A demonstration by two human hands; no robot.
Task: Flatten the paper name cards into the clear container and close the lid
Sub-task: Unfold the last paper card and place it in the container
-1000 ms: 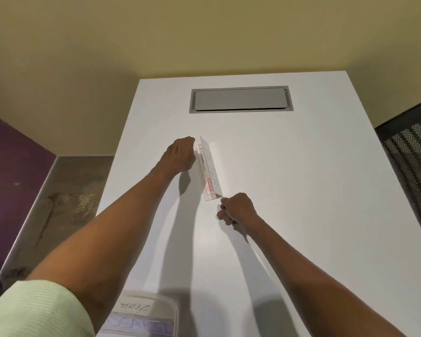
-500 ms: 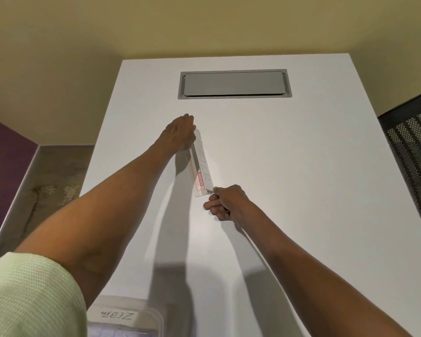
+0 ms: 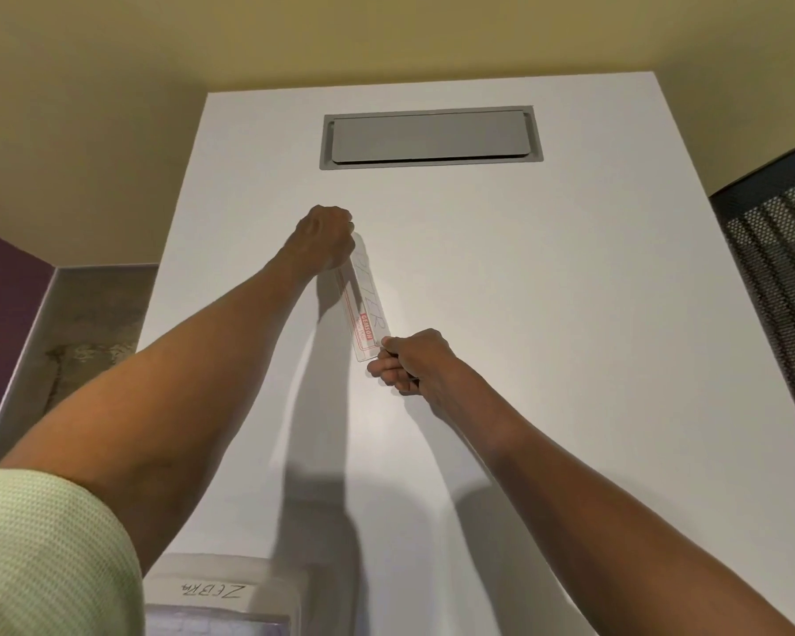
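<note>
A folded white paper name card [image 3: 367,305] with red print lies on the white table [image 3: 547,314], nearly pressed flat. My left hand [image 3: 324,236] grips its far end and my right hand [image 3: 409,360] pinches its near end. At the bottom edge stands the clear container [image 3: 230,594], partly cut off, with flat cards inside; the top one reads "ZEBRA". No lid shows in the frame.
A grey hatch [image 3: 432,137] is set into the table's far half. A black mesh chair back [image 3: 781,259] stands at the right edge. Left of the table the floor [image 3: 79,323] drops away below a purple wall.
The card stood upright on its fold a second ago; both hands have pressed it down toward the table. The view has also shifted, so the container shows less.
</note>
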